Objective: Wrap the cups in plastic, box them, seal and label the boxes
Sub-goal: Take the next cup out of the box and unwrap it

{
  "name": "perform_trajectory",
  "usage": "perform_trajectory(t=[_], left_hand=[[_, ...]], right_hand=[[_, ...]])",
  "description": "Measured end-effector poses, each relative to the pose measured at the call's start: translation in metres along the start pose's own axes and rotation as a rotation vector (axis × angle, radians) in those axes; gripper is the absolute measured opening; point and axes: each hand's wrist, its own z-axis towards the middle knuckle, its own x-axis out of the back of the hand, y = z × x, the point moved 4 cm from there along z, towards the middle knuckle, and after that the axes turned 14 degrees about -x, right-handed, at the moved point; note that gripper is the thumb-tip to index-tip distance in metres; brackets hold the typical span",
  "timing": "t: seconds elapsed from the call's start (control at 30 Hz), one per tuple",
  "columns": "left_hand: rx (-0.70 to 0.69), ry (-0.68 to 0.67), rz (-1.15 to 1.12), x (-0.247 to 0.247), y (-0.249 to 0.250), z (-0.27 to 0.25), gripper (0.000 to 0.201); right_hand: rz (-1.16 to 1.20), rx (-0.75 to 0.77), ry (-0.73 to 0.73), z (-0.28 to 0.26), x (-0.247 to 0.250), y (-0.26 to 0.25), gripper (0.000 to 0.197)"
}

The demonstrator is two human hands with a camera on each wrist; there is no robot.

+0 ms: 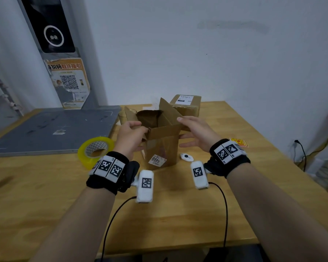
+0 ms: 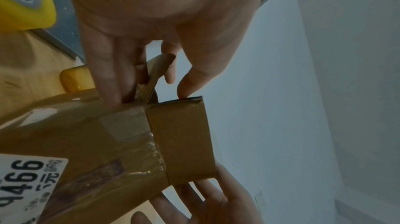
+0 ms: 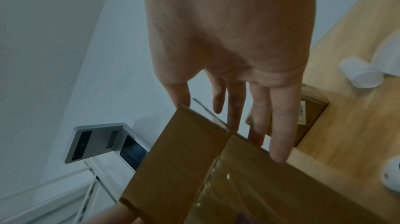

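A pale wall rose behind the wooden tabletop (image 1: 178, 214), where an open cardboard box (image 1: 162, 146) stood between the person's hands. The left hand (image 1: 130, 136) curled its fingers (image 2: 108, 80) over the near-left flap; the right hand (image 1: 196, 132) lay with straight fingers (image 3: 279, 133) against the right flap. Boxing seemed in hand: next, the flaps probably needed folding shut, then the yellow tape roll (image 1: 96, 149) beside the box. A sealed, labelled box (image 1: 186, 104) waited behind.

Table: wooden table (image 1: 178, 214).
Far left: grey panel (image 1: 55, 127) lying flat; QR poster (image 1: 70, 82) behind it.
Right: small white device (image 1: 186, 157).
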Motion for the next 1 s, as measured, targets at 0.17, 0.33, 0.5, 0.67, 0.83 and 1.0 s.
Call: perform_trajectory(t=[0.17, 0.33, 0.5, 0.67, 0.83, 1.0], left_hand=[[0.069, -0.132, -0.086, -0.011, 0.004, -0.007, 0.018], [0.028, -0.253, -0.056, -0.014, 0.009, -0.008, 0.031], [-0.134, -0.288, -0.138, 0.002, 0.021, 0.014, 0.047], [-0.069, 0.317, -0.162, 0.058, -0.020, 0.096, 0.024], [0.085, 0.163, -0.024, 0.058, -0.067, 0.157, 0.014], [0.092, 0.171, 0.068, 0.038, -0.079, 0.186, 0.038]], right_hand=[[0.018, 0.044, 0.082, 0.007, -0.001, -0.004, 0.034], [0.064, 0.079, 0.188, 0.015, 0.000, -0.008, 0.042], [0.180, 0.061, 0.283, 0.032, 0.013, -0.009, 0.055], [0.183, -0.008, 0.233, 0.047, 0.017, -0.010, 0.041], [0.402, 0.030, 0.229, 0.060, 0.025, -0.021, 0.033], [0.656, 0.086, 0.212, 0.060, 0.052, -0.043, 0.028]])
